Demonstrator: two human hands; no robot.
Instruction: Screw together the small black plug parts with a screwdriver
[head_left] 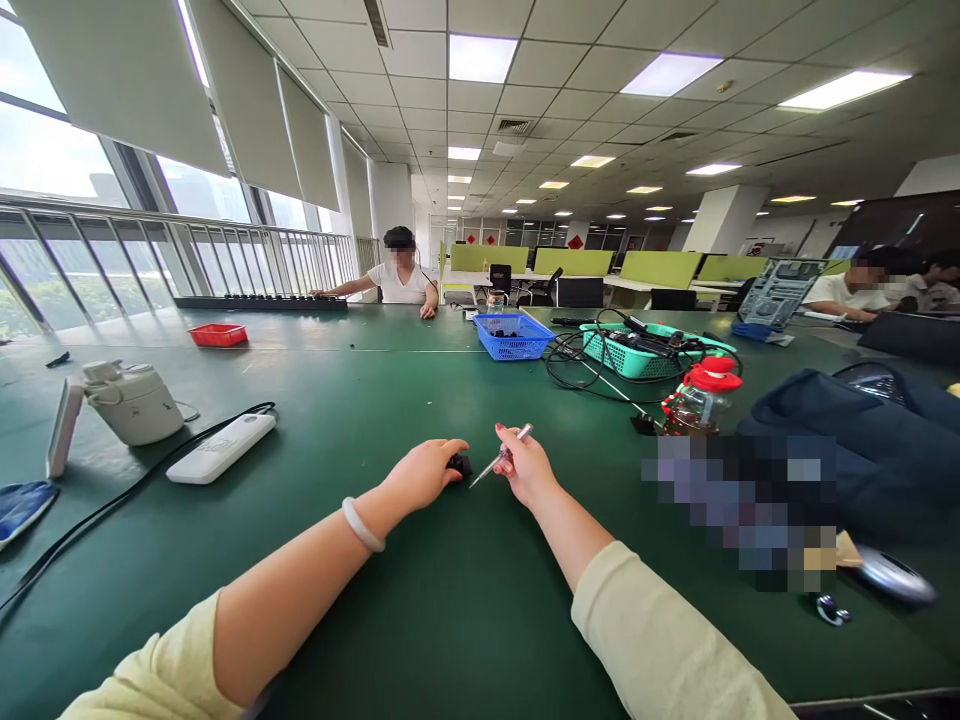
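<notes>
On the green table (420,620), my left hand (424,470) is closed around a small black part (460,465), fingers at its far side and thumb at its near side. What kind of part it is I cannot make out. Between the fingers of my right hand (527,468) is a slim silver screwdriver (501,456). It slants down to the left, its tip low over the table just right of the black part. Tip and part look close but apart.
Ahead stand a blue basket (514,338) and a teal basket (637,352) with black cables. A red-lidded bottle (701,395) and a dark bag (862,460) lie right. Left are a white power bank (221,448), a white container (135,405) and a red tray (217,335). A person (405,280) sits opposite.
</notes>
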